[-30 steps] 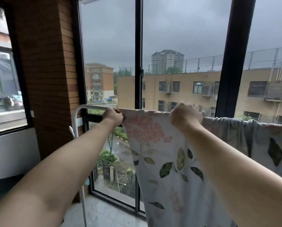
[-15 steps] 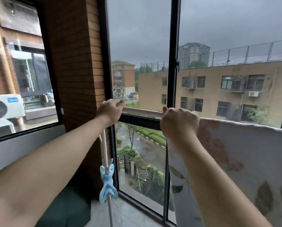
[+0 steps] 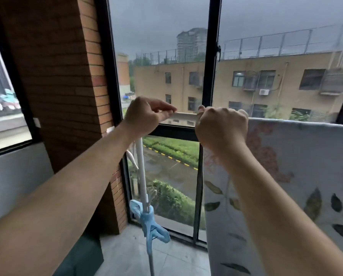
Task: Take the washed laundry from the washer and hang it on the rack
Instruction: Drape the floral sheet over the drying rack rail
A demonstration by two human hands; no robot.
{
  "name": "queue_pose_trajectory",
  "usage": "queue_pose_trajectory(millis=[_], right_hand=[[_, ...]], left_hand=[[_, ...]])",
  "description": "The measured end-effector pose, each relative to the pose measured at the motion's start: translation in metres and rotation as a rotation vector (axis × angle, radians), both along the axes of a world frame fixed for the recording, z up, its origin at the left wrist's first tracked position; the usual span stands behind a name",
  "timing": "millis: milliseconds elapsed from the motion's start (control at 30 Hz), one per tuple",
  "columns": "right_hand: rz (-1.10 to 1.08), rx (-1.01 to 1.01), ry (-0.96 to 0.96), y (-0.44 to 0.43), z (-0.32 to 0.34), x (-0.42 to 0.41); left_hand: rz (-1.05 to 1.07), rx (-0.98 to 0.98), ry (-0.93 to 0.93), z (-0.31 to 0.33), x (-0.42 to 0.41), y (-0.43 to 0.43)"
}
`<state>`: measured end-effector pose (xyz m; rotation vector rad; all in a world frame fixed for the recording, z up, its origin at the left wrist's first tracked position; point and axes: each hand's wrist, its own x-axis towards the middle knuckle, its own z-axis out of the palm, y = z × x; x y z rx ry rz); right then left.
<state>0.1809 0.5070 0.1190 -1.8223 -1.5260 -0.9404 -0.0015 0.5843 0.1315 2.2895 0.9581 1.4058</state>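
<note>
1. My right hand [image 3: 220, 130] is fisted on the left top edge of the floral sheet [image 3: 298, 168], which is draped over the white rack rail [image 3: 186, 116] toward three o'clock.
2. My left hand [image 3: 146, 114], at nine o'clock of it, pinches the bare rail.
3. The sheet looks soft, damp and probably heavy, so it is best held along its top hem.

Just one wide head-cam here, facing straight out at the window [image 3: 162, 56], really close to the rack's top rail [image 3: 185, 116] and about level with it, floor [image 3: 127, 255] showing along the near edge.
</note>
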Motion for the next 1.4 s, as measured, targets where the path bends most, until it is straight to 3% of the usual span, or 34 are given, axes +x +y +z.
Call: queue_pose_trajectory(millis=[133, 233, 333, 467, 767, 967, 1133, 1400], right_hand=[[-0.091, -0.062, 0.034, 0.001, 0.005, -0.017], [-0.142, -0.147, 0.079, 0.002, 0.008, -0.026], [-0.193, -0.216, 0.129, 0.002, 0.011, -0.029], [-0.255, -0.274, 0.193, -0.009, 0.014, -0.024], [-0.255, -0.276, 0.191, 0.002, 0.011, -0.035], [-0.201, -0.249, 0.17, 0.024, 0.007, -0.05], [-0.208, -0.226, 0.176, 0.041, 0.006, -0.073], [-0.226, -0.232, 0.336, 0.055, 0.015, -0.1]], left_hand=[[-0.136, 0.05, 0.053, 0.004, -0.013, 0.017], [-0.325, -0.127, -0.029, 0.005, -0.024, 0.031], [-0.385, -0.296, -0.105, -0.004, -0.023, 0.041], [-0.471, -0.353, -0.011, -0.004, -0.013, 0.036], [-0.512, -0.381, 0.07, -0.002, -0.014, 0.044], [-0.527, -0.463, -0.048, -0.001, -0.012, 0.053], [-0.582, -0.484, -0.029, 0.002, -0.008, 0.06], [-0.637, -0.475, -0.015, -0.004, -0.01, 0.077]])
